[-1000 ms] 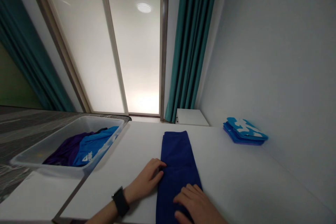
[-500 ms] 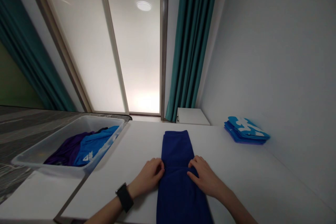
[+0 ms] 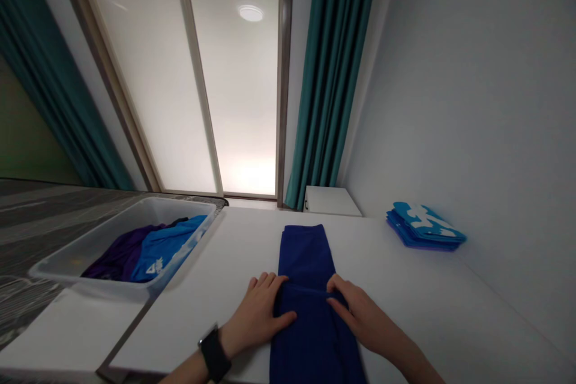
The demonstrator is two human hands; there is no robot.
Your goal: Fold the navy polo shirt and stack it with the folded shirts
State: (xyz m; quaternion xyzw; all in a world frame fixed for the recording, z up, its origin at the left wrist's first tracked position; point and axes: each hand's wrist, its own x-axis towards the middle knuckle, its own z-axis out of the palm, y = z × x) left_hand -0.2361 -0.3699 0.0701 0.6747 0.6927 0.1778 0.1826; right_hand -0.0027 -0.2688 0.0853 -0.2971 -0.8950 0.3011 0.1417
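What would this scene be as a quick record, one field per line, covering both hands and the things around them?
Left hand: spread at left edge of long, folded dark blue cloth
Right hand: fingers and thumb at the cloth's right edge
Left wrist: black wristwatch
Surface: smooth white table
Left side: translucent rectangular plastic bin holding purple fabric and blue fabric with white print
Right side: stack of folded blue fabric, blue-and-white on top

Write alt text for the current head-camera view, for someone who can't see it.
A person's left hand and right hand touch opposite edges of a long, dark-blue cloth on a white table. A translucent bin with purple and blue clothes stands at left; a folded blue stack lies by the wall at right.
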